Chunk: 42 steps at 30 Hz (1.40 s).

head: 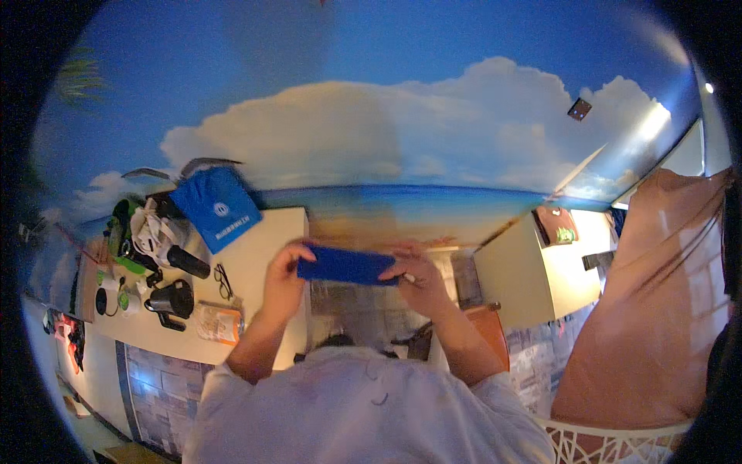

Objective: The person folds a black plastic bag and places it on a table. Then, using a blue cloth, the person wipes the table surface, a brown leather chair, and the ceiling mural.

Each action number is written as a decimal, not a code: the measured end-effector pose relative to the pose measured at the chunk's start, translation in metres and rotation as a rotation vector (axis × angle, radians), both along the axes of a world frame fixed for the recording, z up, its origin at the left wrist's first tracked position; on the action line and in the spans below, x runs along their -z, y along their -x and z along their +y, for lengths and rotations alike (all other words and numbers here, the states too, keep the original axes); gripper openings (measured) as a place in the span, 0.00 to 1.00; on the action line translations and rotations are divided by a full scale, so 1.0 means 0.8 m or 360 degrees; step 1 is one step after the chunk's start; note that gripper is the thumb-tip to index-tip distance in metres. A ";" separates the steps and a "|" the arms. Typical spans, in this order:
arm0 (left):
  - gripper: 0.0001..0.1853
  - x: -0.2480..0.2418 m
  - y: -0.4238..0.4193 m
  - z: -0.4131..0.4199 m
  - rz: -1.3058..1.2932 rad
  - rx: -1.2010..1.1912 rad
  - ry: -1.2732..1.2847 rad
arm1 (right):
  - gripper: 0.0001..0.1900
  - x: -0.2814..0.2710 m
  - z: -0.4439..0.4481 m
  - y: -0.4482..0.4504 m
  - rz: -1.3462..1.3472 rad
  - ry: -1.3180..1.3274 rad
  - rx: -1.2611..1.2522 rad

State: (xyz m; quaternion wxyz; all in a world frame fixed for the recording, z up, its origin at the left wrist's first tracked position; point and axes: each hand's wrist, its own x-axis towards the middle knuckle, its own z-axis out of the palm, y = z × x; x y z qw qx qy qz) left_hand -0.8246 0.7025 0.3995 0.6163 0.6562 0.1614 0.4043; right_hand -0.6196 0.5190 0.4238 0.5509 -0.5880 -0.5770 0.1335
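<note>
Held out level in front of my chest is a flat, dark blue rectangular object [346, 266], shaped like a phone; its other face is out of sight. My left hand [287, 268] grips its left end, with the thumb over the top corner. At the opposite end, my right hand [422, 281] pinches it between thumb and fingers. Both forearms reach forward from a white shirt [371, 412]. Left of my left arm stands a pale table [272, 232], where folded eyeglasses [222, 282] and an orange-and-white packet [219, 323] lie closest to that arm.
A black kettle [173, 299], a blue bag [217, 206], a dark cylinder [189, 262] and cups crowd the left table. To the right are another pale table [519, 272], an orange chair [490, 330] and a brown curtain [614, 325]. A beach mural [371, 127] covers the wall ahead.
</note>
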 end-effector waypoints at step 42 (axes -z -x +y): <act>0.19 -0.134 -0.326 0.322 -0.0128 -0.0984 -0.1632 | 0.12 -0.106 0.386 -0.294 -0.0676 -0.0526 0.0580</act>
